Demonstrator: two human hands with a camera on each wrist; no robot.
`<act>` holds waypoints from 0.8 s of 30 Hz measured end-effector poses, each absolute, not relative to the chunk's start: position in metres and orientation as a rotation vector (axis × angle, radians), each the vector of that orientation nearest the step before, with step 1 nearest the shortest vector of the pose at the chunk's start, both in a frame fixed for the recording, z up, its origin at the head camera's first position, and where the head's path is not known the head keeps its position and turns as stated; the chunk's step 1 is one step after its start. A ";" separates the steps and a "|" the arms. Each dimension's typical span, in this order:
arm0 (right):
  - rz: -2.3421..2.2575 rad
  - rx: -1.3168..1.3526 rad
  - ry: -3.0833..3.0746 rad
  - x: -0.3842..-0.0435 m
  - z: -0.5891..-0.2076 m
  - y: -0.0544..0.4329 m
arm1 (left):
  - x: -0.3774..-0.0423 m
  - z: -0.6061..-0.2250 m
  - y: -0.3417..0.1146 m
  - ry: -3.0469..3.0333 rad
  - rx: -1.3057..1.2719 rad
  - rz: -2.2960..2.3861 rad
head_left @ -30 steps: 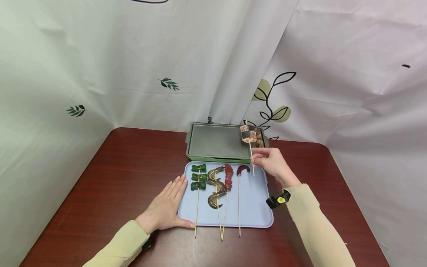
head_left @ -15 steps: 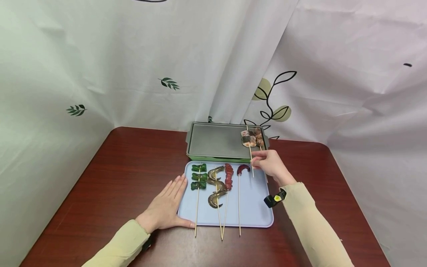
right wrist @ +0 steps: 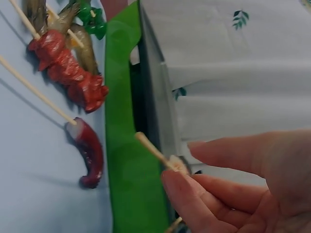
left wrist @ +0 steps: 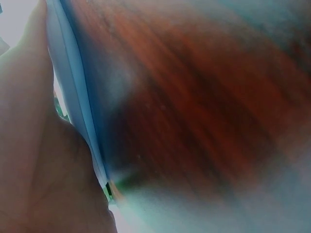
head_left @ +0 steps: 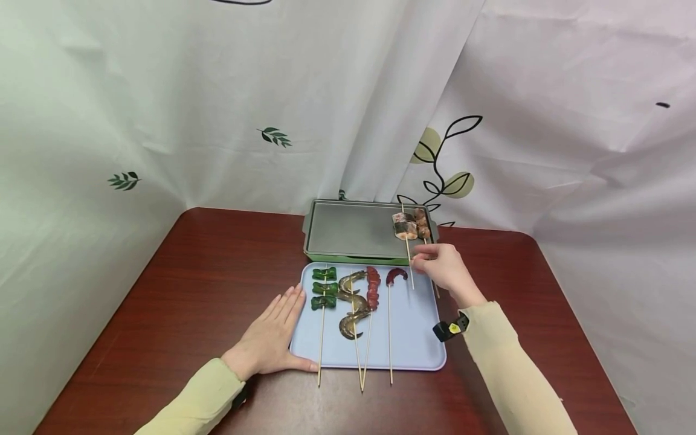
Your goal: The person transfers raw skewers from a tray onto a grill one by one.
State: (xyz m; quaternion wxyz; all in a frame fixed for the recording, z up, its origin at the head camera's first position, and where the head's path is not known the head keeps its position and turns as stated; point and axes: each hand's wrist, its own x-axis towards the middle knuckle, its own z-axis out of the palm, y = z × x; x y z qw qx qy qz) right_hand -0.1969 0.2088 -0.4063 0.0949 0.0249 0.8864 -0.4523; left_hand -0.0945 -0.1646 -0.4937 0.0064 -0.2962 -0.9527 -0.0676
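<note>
While the fish skewer sits on the right end of the griddle, my right hand is unclenched beside it, left hand flat. Probably light, fish slippery; I'd pinch bare stick.

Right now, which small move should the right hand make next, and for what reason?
Probably draw the right hand gently back, clear of the stick: the fish seems to lie on the griddle, beside the meat, and the right wrist view shows the fingers parted near the stick.
</note>
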 end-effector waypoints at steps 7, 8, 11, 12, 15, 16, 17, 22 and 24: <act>-1.390 0.000 2.696 -0.188 -0.392 0.211 | -0.094 -0.494 -0.165 -2.980 -0.927 -0.208; -1.395 -0.006 2.705 -0.187 -0.390 0.211 | -0.094 -0.494 -0.165 -2.981 -0.927 -0.208; -1.408 -0.022 2.723 -0.182 -0.385 0.210 | -0.095 -0.494 -0.164 -2.984 -0.926 -0.209; -1.413 -0.029 2.724 -0.181 -0.383 0.210 | -0.095 -0.494 -0.164 -2.985 -0.926 -0.208; -1.433 -0.044 2.723 -0.177 -0.380 0.209 | -0.095 -0.494 -0.165 -2.989 -0.925 -0.201; -1.440 -0.051 2.723 -0.175 -0.380 0.209 | -0.094 -0.494 -0.165 -2.990 -0.925 -0.199; -1.443 -0.057 2.726 -0.174 -0.379 0.210 | -0.094 -0.494 -0.165 -2.990 -0.925 -0.199; -1.461 -0.073 2.727 -0.164 -0.376 0.210 | -0.094 -0.493 -0.165 -2.989 -0.926 -0.201; -1.464 -0.079 2.725 -0.160 -0.375 0.210 | -0.094 -0.493 -0.164 -2.990 -0.927 -0.203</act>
